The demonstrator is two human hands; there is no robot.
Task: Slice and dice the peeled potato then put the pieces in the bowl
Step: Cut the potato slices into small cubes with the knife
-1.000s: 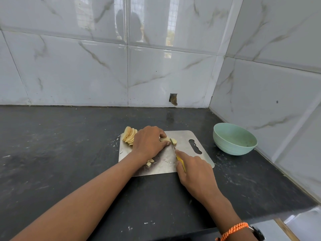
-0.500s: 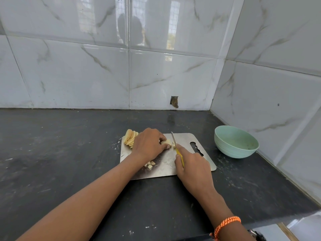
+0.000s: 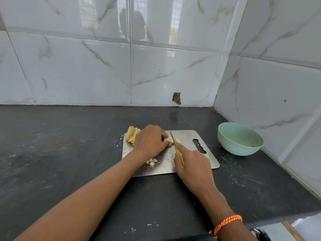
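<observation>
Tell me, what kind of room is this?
Probably a kitchen corner: a dark countertop against shiny tiled walls, with a metal cutting board, a green bowl and potato slices.

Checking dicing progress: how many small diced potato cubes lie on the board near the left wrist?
3 visible diced cubes, clustered on the cutting board beside the left wrist; more may hide under it.

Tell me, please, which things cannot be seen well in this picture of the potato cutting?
Head view only:
- Potato piece being cut: mostly hidden under the left hand.
- Knife handle: covered by the right hand, so its grip is unclear.
- Bowl contents: too small to tell.
- Diced pieces: partly behind the left wrist.
</observation>
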